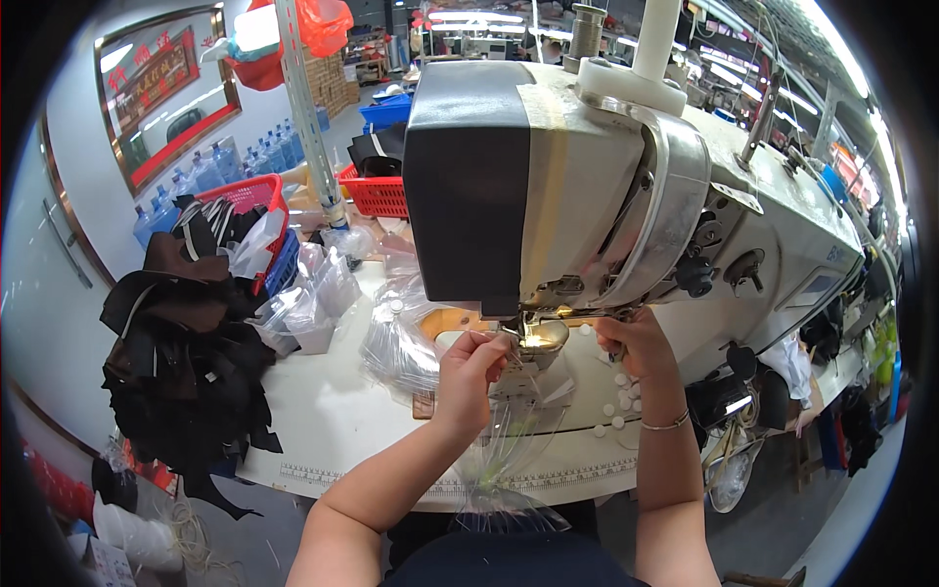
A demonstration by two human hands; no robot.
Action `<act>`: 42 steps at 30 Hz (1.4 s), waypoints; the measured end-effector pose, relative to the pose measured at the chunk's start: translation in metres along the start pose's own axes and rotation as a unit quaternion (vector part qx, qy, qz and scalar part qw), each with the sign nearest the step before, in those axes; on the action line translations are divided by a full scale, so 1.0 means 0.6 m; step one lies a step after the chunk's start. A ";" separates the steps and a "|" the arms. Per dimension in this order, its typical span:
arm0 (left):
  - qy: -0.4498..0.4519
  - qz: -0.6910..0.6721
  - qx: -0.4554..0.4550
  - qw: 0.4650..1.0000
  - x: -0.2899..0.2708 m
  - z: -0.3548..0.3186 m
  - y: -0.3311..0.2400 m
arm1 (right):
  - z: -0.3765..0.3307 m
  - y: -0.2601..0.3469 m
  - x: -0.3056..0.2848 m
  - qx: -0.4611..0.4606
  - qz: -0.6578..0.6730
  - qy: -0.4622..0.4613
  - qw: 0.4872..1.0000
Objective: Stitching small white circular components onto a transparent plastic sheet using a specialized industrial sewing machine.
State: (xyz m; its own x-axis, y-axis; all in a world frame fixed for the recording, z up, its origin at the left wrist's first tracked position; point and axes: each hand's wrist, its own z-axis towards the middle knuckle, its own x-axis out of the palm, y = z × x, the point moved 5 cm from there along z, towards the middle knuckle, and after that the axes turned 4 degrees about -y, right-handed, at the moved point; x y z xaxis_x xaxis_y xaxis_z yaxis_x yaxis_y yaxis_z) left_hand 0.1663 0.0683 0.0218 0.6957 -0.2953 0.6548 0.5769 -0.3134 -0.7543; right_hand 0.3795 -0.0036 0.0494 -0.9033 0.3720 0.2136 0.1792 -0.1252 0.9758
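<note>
Your left hand (469,367) is at the needle area of the sewing machine (587,176), grip pinched together on something thin right by the presser foot (540,335), likely thread, too fine to confirm. Your right hand (636,342) is tucked under the machine head on the other side of the foot; its grip is hidden, can't tell if it's closed on anything

Clear plastic bag (504,460) lies on the bench (333,411) under the foot and hangs off the front edge toward you. White round buttons (618,401) are scattered loose just below your right wrist. More clear bags (396,342) are piled to the left, dark fabric scraps (186,372) heaped at the far left edge, red basket (377,191) behind

Risks as I read it:
- both hands sit right beside the needle; a bump on the pedal and fingers are in the strike zone
- the bag is slick and hanging, its weight could drag it out of line under the foot
- your right forearm could sweep the loose buttons off the edge
- glare off the foot makes fine thread hard to see
</note>
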 end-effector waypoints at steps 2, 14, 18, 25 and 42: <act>-0.002 0.031 0.034 0.999 -0.001 -0.006 -0.003 | 0.013 0.009 0.003 0.004 -0.027 -0.051 0.998; -0.042 0.012 0.062 0.997 0.001 -0.020 0.003 | 0.101 -0.021 -0.030 -0.074 0.071 -0.055 0.993; -0.024 0.035 0.107 0.993 0.013 -0.028 0.008 | 0.144 -0.062 -0.080 -0.122 -0.123 -0.013 0.985; -0.002 0.100 0.235 0.967 0.020 -0.032 0.002 | 0.135 -0.043 -0.057 -0.309 -0.337 -0.053 0.888; -0.051 -0.001 0.022 0.998 -0.009 0.013 -0.020 | -0.016 -0.069 -0.091 -0.094 -0.213 -0.175 0.957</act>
State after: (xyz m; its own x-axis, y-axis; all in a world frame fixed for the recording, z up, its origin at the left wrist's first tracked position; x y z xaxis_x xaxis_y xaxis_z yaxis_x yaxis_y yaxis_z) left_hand 0.1591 0.0809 0.0266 0.7336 -0.2010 0.6492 0.5942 -0.2738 -0.7563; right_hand 0.4179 -0.0278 -0.0031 -0.6872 0.7071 -0.1665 -0.2784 -0.0446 0.9594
